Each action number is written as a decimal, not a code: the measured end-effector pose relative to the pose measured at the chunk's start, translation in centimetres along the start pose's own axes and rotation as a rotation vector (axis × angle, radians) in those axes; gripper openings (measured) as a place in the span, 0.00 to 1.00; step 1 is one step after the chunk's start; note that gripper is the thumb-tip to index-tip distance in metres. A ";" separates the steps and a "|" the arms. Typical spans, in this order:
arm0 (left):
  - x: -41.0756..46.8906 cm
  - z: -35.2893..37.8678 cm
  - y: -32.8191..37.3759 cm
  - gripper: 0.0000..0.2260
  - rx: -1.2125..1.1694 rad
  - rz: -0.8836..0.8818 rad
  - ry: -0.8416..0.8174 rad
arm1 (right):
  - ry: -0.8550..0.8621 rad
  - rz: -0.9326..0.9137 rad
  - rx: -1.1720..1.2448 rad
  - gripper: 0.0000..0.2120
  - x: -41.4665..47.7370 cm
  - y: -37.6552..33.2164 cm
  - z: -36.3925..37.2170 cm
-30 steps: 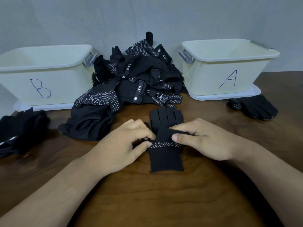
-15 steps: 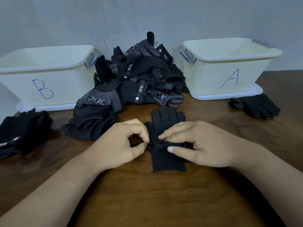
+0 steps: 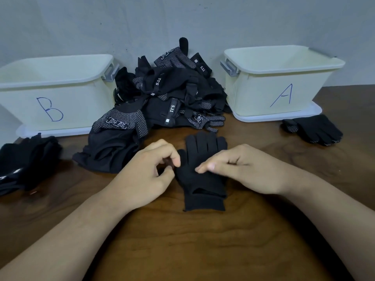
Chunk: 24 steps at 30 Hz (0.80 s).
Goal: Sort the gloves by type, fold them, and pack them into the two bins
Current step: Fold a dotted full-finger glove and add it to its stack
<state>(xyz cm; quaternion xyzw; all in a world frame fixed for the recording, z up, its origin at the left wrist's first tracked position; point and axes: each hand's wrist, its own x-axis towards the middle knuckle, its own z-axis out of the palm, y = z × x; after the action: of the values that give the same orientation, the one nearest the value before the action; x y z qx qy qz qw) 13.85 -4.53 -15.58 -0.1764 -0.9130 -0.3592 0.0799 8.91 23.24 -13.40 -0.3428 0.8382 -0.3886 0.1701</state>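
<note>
A black knit glove [image 3: 203, 185] lies flat on the wooden table [image 3: 203, 244], fingers pointing away from me, with a second cuff showing under its wrist end. My left hand [image 3: 146, 175] is curled at the glove's left edge, thumb and forefinger pinching it by the glove's thumb. My right hand [image 3: 243, 169] rests on the glove's right side with its fingers laid nearly straight across the palm. Behind the glove sits a pile of black gloves [image 3: 172, 94], some dotted, some with 5.11 straps. Cream bin B [image 3: 24, 110] stands at the back left, cream bin A [image 3: 259, 94] at the back right.
A stack of black knit dotted gloves [image 3: 316, 128] lies in front of bin A at the right. Another heap of black gloves [image 3: 26, 159] lies at the left edge in front of bin B. A grey wall backs the table.
The dotted fold that both hands held across the glove is gone and the glove now lies flat, plain side up. My right hand has eased from a pinch to resting on it.
</note>
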 end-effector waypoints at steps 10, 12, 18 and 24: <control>-0.3 0.5 0.9 0.09 0.107 0.116 -0.123 | 0.003 -0.117 -0.242 0.19 0.3 -0.1 1.1; -0.4 0.6 1.0 0.14 0.165 0.115 -0.111 | -0.012 -0.110 -0.242 0.19 0.2 -0.1 1.0; -0.5 0.1 2.3 0.05 0.127 0.256 -0.079 | 0.315 -0.132 -0.168 0.11 0.5 1.2 -0.6; -1.0 0.5 2.5 0.09 0.165 0.312 -0.294 | 0.094 -0.062 -0.063 0.07 -0.6 0.5 -2.4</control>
<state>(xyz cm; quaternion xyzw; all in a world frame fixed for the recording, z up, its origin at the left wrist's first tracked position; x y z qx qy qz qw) 15.68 -2.70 -14.64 -0.3587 -0.9027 -0.2370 0.0146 7.81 25.16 -12.27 -0.3552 0.8460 -0.3828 0.1078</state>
